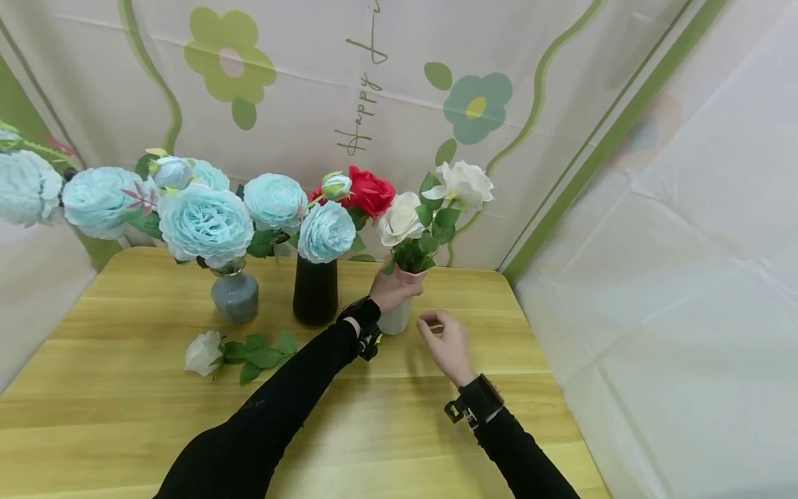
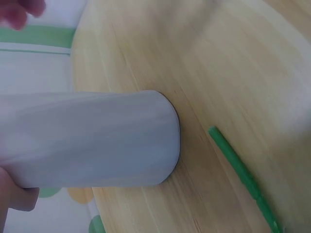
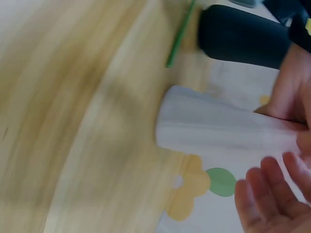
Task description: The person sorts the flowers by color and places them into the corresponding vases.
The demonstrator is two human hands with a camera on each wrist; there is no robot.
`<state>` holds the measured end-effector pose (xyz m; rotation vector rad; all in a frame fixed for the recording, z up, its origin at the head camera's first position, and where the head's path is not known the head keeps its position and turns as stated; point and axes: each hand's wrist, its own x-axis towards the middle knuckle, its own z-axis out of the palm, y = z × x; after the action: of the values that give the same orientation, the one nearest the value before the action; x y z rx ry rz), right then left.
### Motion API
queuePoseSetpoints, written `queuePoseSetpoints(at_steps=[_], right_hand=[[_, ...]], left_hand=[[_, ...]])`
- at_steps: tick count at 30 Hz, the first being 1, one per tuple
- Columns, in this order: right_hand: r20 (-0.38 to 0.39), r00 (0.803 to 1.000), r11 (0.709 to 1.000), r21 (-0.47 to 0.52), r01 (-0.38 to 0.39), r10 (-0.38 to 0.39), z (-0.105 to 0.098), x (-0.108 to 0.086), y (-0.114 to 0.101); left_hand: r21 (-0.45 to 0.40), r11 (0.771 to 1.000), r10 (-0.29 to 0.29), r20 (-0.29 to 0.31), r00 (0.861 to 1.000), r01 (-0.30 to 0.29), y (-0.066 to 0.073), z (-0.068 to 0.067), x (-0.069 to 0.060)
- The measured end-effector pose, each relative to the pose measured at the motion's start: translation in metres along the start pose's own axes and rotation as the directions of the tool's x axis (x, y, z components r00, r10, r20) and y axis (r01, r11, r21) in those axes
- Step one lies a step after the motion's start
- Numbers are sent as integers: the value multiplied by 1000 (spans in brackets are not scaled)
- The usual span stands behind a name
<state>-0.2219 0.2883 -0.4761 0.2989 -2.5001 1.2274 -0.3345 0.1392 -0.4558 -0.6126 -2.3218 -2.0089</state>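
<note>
A tall vase (image 1: 395, 320), white below and pink at the rim, stands upright on the table. White roses (image 1: 401, 220) with green leaves rise out of it. My left hand (image 1: 391, 287) grips the vase near its neck; in the left wrist view the vase's smooth white body (image 2: 97, 141) reaches down to the wood. Just right of the vase is my right hand (image 1: 450, 350), apart from it, with fingers loosely bent and nothing held. The right wrist view shows those relaxed fingers (image 3: 255, 191) close beside the vase.
A white rose (image 1: 203, 353) lies on the wooden table (image 1: 368, 430), its green stem (image 2: 243, 174) near the vase. Further left stand a black vase (image 1: 314, 294) with red and blue flowers and a grey vase (image 1: 235, 298) with light blue flowers. A printed curtain (image 1: 299, 83) hangs behind.
</note>
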Motion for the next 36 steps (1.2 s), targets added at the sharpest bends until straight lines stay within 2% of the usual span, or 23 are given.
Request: queuePoseSetpoints(at_steps=[3, 4, 6, 8, 12, 14, 15, 19, 24, 27, 29, 32, 36], right_hand=[[110, 991, 994, -72, 79, -71, 5, -1, 7], [152, 983, 989, -94, 117, -102, 7, -1, 9], [236, 955, 966, -140, 219, -182, 13, 0, 14], [317, 907, 924, -172, 343, -278, 21, 2, 19], [438, 790, 807, -205, 553, -430, 36, 6, 28], [472, 752, 768, -214, 604, -460, 42, 7, 31], [483, 742, 756, -219, 617, -466, 45, 7, 33], [513, 720, 716, -257, 649, -468, 56, 11, 37], [553, 697, 634, -347, 691, -456, 67, 17, 36], [568, 691, 583, -401, 706, -446, 72, 19, 36], [572, 693, 564, -425, 708, -439, 76, 19, 37], [571, 703, 556, -449, 699, -424, 81, 18, 38], [548, 722, 584, -445, 679, -423, 85, 18, 40]], left_hand=[[-8, 1000, 4, 6, 1000, -4, -1, -1, -1], [-7, 1000, 1, 8, 1000, -1, -1, -1, -1], [-1, 1000, -8, 15, 1000, 8, -2, -1, -1], [-2, 1000, -12, 21, 1000, 12, -2, -1, 0], [-8, 999, -40, 15, 999, 40, -2, -1, -1], [-14, 998, -55, 14, 998, 55, -3, 0, -1], [-10, 998, -66, 15, 998, 66, -3, 0, -1], [-6, 997, -78, 20, 997, 78, -2, 1, -1], [14, 997, -81, -1, 997, 81, -1, 1, -1], [-7, 997, -76, -3, 997, 76, 0, 1, -2], [-19, 997, -72, -4, 997, 72, 0, 2, -2], [-11, 997, -79, -24, 997, 79, 1, 1, -3], [5, 996, -87, -33, 996, 88, 1, 1, -3]])
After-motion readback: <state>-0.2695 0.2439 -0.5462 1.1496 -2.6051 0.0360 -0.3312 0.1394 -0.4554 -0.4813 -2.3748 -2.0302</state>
